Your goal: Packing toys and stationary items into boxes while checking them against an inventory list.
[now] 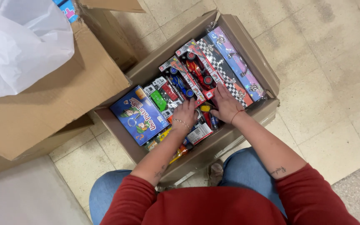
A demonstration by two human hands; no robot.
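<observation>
1. Far left: white plastic bag (19, 43) lying on top of a big closed cardboard box (59, 100); this box butts against the open one.
2. Open cardboard carton (255, 54) on the tiled floor (334, 104) right in front of my knees, packed with toy packages.
3. Left end of the carton: blue game box (140, 114), flat, face up, tilted with the carton.
4. Next over: pack with small green and red cars (161, 98), just beside the blue box.
5. My left hand (185, 114), bracelet on wrist, palm down, fingers curled loosely onto the small packs in the carton's middle; can't tell if it actually pinches anything.
6. Under and near my left wrist: loose small toy packs (198, 132), a yellow item among them, too jumbled to tell apart.
7. My right hand (226, 104), red string on wrist, fingers spread flat, pressing on the near end of the red race-car pack (198, 68).
8. Blue race-car pack (180, 83) lies just left of the red one, touching it.
9. Right end: checkered long pack (226, 71), then purple long pack (238, 62) against the carton wall.
10. Hands near each other, not touching.
</observation>
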